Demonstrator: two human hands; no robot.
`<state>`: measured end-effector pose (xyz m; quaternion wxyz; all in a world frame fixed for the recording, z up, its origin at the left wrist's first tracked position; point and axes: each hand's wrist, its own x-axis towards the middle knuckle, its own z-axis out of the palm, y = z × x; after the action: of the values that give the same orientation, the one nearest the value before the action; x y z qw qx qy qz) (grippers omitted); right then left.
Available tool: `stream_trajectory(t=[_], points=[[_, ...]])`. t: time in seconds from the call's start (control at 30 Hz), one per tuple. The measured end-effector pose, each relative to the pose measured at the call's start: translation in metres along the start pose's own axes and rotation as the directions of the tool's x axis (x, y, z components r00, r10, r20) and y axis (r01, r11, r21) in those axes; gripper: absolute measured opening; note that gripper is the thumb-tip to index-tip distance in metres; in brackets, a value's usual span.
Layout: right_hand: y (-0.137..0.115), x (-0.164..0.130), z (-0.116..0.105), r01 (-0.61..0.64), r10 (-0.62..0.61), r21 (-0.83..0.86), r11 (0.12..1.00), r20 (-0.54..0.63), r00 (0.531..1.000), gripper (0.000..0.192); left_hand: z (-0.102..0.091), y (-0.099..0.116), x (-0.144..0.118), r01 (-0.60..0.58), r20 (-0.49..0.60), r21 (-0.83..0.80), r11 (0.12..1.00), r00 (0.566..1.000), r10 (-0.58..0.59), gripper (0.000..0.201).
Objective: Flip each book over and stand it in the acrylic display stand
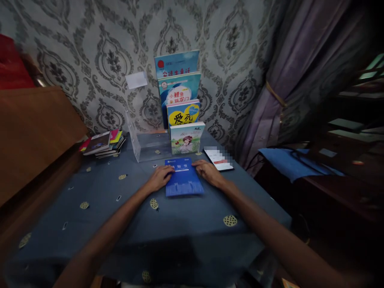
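Centre of frame: left hand, fingers flat and together, presses the left edge of a blue booklet lying on the tablecloth; right hand, likewise flat, rests on its right edge, near a phone.

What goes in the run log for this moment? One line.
left hand: on blue booklet left edge | right hand: on its right edge | booklet: flat on table | phone: beside

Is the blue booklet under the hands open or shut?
Shut: the blue booklet lies flat on the tablecloth, its printed cover facing up, no inner pages showing.
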<state>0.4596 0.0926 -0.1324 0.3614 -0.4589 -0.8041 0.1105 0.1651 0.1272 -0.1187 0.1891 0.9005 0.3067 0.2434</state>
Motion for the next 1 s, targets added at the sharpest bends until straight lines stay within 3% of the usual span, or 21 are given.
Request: stream_trajectory(t=[0.1,0.2,0.4,0.57,0.77,1.0], points=[[0.001,0.001,-0.007,-0.029,0.029,-0.031,0.999,-0.001,1.000,0.024,-0.001,0.002,-0.003,-0.002,0.038,0.149,0.989,0.999,-0.004,0.031],[-0.011,0.015,0.000,-0.040,0.041,-0.021,0.999,0.009,0.999,0.033,-0.001,0.003,-0.006,0.013,0.041,0.194,0.981,0.999,-0.022,0.033],[-0.053,0.071,0.057,0.023,-0.041,0.095,0.995,0.199,0.979,0.039,0.005,0.002,-0.005,0.011,0.020,0.225,0.974,1.000,-0.016,0.031],[-0.051,0.091,0.086,0.040,-0.064,0.094,0.995,0.271,0.960,0.038,0.006,0.000,-0.003,0.015,0.013,0.207,0.978,1.000,-0.018,0.022],[-0.028,0.078,0.082,0.007,-0.016,0.041,0.999,0.232,0.973,0.041,0.002,0.005,-0.004,0.032,0.056,0.206,0.978,0.997,-0.045,0.032],[0.001,0.051,0.047,-0.091,0.090,-0.001,0.996,0.153,0.984,0.044,0.003,0.002,-0.006,0.054,0.060,0.182,0.982,0.996,-0.066,0.034]])
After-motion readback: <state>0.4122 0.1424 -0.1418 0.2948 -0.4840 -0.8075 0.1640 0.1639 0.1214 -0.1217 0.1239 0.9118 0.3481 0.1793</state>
